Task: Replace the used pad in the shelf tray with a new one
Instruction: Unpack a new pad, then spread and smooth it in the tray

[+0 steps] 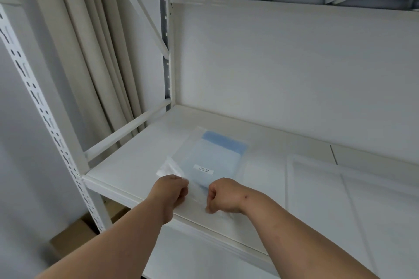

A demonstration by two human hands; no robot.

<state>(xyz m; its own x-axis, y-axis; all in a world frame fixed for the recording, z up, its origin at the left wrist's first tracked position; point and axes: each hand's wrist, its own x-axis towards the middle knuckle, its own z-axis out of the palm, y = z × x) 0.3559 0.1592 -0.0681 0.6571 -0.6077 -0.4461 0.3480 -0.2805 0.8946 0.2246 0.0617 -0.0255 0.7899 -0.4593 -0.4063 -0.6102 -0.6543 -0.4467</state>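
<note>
While both hands work at the near end of the clear bag (204, 161), the new blue pad (217, 154) lies inside it on the white shelf (127, 161). The left hand (171, 190) pinches the loose flap. The right hand (223, 195) pinches the bag's edge just beside it. To open it well, I think both hands should pull apart slowly, so the pad stays flat. The white tray (292, 188) waits farther right.

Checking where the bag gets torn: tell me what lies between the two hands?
In the head view, only the clear bag's near edge spans between the left hand and the right hand.
</note>
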